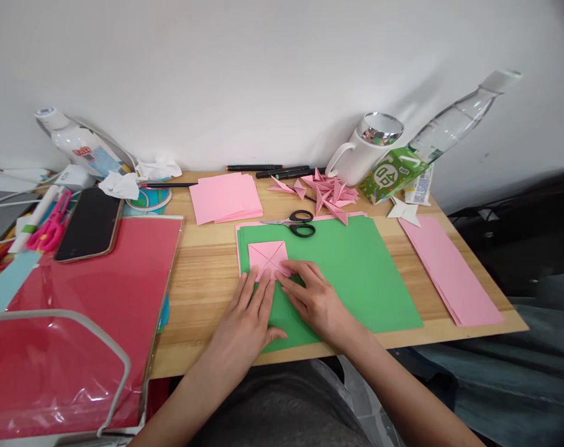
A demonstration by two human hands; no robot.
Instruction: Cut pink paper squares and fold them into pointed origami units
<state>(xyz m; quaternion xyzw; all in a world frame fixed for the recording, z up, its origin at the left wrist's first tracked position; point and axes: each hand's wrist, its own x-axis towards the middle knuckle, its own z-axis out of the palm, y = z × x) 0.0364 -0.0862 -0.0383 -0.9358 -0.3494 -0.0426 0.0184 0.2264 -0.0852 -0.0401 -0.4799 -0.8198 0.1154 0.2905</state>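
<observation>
Bare forearms (387, 379); left hand (245, 320), grip open, right hand (318, 301), grip unclear, on pink square (268, 252) atop green sheets (363, 279).

There are two bottles (456, 121), one mug (363, 152), apparently three markers (251, 167).

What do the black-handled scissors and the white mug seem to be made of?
Scissors: grey, shiny-looking blades, likely metal; smooth black handles, probably plastic.
White mug: mirror-bright rim suggests metal; smooth white body, ceramic or coated metal.
</observation>
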